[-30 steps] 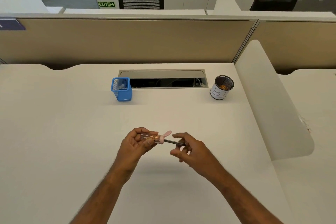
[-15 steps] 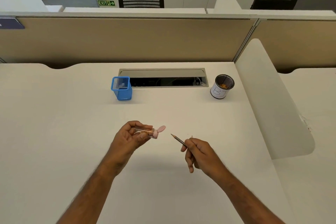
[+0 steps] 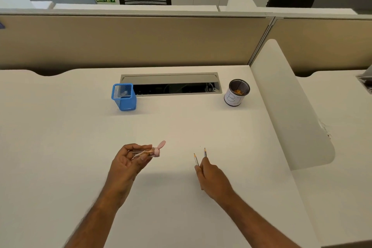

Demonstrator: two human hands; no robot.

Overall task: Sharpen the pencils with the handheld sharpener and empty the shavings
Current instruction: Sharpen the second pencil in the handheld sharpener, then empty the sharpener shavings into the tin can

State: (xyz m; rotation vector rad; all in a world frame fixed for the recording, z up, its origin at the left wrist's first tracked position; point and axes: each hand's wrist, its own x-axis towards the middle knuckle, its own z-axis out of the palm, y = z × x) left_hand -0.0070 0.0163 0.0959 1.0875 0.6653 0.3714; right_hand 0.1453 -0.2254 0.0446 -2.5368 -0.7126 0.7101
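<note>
My left hand (image 3: 128, 162) holds a handheld sharpener (image 3: 148, 152) with a clear tube body, orange shavings inside and a pink cap flipped open at its right end. To the right, my right hand (image 3: 211, 177) is closed around two grey pencils (image 3: 201, 157), whose sharpened tips point up and away from me, slightly splayed. The pencils are well apart from the sharpener. A black mesh cup (image 3: 236, 92) with a white paper label and orange shavings inside stands at the back right of the white desk (image 3: 60, 147). A blue mesh pencil holder (image 3: 123, 96) stands at the back left.
An open cable tray slot (image 3: 171, 84) runs between the two cups. A tan partition (image 3: 130, 40) closes off the far edge, and a white rounded divider (image 3: 291, 106) borders the desk on the right.
The pencil came out of the sharpener and my right hand moved right and toward me; it now shows two pencil tips. My left hand shifted slightly left with the sharpener.
</note>
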